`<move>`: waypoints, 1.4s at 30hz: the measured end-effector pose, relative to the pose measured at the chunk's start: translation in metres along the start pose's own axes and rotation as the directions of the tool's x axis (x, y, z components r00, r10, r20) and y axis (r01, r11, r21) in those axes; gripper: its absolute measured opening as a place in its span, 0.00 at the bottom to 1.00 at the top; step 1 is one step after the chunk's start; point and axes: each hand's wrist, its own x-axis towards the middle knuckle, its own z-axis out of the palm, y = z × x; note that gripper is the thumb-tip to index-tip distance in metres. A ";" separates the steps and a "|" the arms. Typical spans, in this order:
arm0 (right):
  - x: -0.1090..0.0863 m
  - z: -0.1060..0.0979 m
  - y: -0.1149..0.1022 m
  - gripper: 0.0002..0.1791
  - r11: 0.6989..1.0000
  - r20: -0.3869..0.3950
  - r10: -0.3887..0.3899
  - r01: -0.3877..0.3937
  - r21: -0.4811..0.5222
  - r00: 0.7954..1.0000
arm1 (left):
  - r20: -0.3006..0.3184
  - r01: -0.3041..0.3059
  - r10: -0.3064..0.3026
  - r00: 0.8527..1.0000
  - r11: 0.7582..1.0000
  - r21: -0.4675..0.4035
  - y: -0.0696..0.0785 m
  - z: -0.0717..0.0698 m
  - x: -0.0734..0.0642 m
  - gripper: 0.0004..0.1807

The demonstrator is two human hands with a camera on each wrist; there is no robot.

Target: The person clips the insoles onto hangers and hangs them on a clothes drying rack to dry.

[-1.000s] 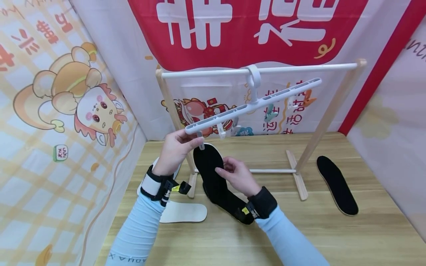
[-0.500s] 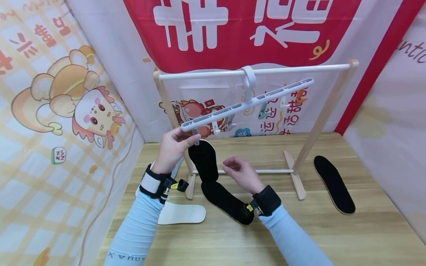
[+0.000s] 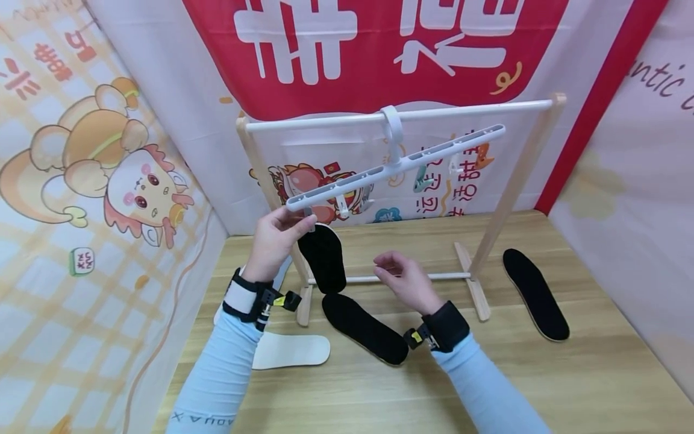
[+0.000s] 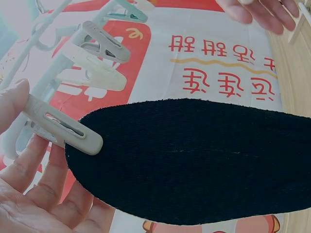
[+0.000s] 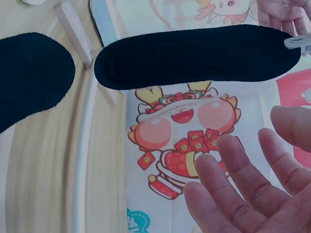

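My left hand (image 3: 273, 244) is at the near left end of a white clip hanger (image 3: 374, 175). Its thumb and fingers pinch the tail of a grey clip (image 4: 63, 124). That clip bites the end of a black insole (image 3: 325, 259), which hangs down below the bar. Apart from the insole, my right hand (image 3: 406, 280) is held in the air with relaxed fingers and nothing in it. A second black insole (image 3: 365, 328) lies on the table below the hanging one. In the right wrist view the hanging insole (image 5: 194, 56) stretches beyond my fingertips.
The hanger hooks over the white rail (image 3: 461, 111) of a wooden-legged rack. Other clips on it include a white clip (image 3: 343, 207) and an orange clip (image 3: 482, 157). A black insole (image 3: 534, 292) lies at right, a white insole (image 3: 293, 351) at front left.
My right hand has let go of the black insole and drawn away to the right. The insole now hangs from the clip, while my left hand stays at it.
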 end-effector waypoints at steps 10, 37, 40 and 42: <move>-0.010 -0.010 0.008 0.12 0.999 -0.035 0.002 -0.003 -0.038 0.999 | -0.007 0.009 -0.009 1.000 1.000 0.008 -0.003 -0.001 0.001 0.25; -0.066 -0.071 0.058 0.15 0.979 -0.139 0.136 -0.155 -0.135 0.981 | -0.040 0.030 -0.028 0.999 0.998 0.046 -0.014 -0.010 -0.008 0.29; -0.072 -0.082 0.064 0.15 0.976 -0.159 0.128 -0.153 -0.156 0.979 | -0.098 0.009 0.000 0.995 0.995 0.098 -0.015 -0.015 -0.020 0.29; -0.077 -0.089 0.068 0.16 0.972 -0.177 0.120 -0.152 -0.179 0.977 | -0.142 0.001 0.018 0.990 0.991 0.132 -0.016 -0.018 -0.031 0.30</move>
